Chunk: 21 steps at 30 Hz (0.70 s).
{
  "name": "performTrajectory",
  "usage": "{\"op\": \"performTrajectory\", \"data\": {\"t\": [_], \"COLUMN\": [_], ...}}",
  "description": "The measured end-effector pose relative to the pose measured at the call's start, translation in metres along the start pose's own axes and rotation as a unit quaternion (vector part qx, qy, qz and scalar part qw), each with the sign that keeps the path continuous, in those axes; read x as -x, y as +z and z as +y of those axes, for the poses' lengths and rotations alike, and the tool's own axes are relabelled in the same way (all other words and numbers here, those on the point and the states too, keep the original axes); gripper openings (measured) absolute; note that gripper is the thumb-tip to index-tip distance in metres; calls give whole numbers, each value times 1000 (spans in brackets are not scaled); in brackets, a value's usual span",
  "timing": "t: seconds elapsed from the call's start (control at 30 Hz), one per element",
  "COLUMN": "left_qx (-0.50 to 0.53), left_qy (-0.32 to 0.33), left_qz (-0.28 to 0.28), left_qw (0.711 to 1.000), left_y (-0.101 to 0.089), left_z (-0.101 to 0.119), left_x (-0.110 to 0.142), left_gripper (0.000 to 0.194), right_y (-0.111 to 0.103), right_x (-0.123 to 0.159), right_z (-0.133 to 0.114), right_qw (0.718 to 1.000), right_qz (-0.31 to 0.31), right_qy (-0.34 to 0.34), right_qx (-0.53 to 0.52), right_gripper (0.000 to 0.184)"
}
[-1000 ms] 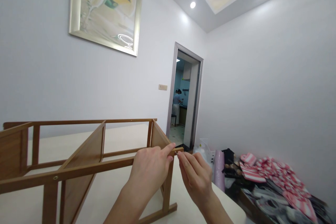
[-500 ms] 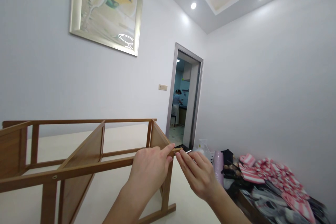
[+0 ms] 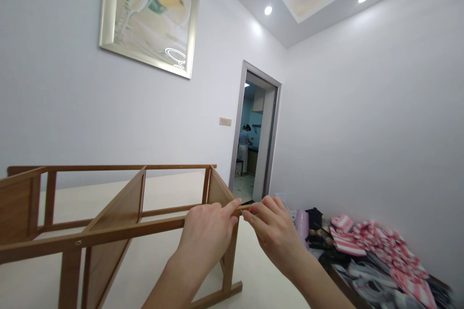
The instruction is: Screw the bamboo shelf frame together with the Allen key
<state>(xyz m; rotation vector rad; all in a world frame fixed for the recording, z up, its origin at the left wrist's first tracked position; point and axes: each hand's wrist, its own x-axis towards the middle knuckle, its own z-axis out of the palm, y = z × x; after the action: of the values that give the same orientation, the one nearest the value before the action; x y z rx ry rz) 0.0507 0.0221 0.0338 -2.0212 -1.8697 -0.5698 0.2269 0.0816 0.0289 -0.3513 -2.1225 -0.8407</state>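
A brown wooden shelf unit (image 3: 126, 231) lies on its side on a cream tabletop (image 3: 170, 270). My left hand (image 3: 206, 231) is closed over its near rail at the right end, the index finger stretched along the wood and the thumb at the rail's side. Just right of it, my right hand (image 3: 277, 231) pinches at the rail's end, close to a small screw head. The thin metal hex key seen in those fingers earlier is now almost wholly hidden by them. Further left on the same rail sits another bolt head (image 3: 79, 243).
To the right, pink-and-white striped cloth (image 3: 384, 246), a lilac roll (image 3: 301, 227) and clear plastic bags (image 3: 369, 275) are heaped together. Beyond an open doorway (image 3: 243, 188), a person (image 3: 244, 142) stands in another room. A framed picture (image 3: 152, 14) hangs on the wall.
My right hand has turned over and risen slightly around the rail's end, and the metal rod has gone from sight behind the fingers. My left hand keeps its place.
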Motion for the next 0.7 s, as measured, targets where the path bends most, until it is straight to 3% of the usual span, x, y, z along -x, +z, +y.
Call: {"op": "performTrajectory", "data": {"t": [0.33,0.57,0.7], "left_qx": [-6,10,9], "left_qy": [0,-8,-6], "left_qz": [-14,-32,-18], "left_qw": [1000,999,1000], "left_y": [-2,-5,-4], "left_z": [1,2,2], "left_x": [-1,-1,0], "left_gripper": [41,42,41], "right_y": [-2,15,21], "right_x": [-4,16,24], "right_z": [0,3,2], "right_qw": [999,992,990], "right_qz": [8,115,132], "right_qy": [39,55,24], "right_qx": [-33,7,46], "right_gripper": [15,14,24]}}
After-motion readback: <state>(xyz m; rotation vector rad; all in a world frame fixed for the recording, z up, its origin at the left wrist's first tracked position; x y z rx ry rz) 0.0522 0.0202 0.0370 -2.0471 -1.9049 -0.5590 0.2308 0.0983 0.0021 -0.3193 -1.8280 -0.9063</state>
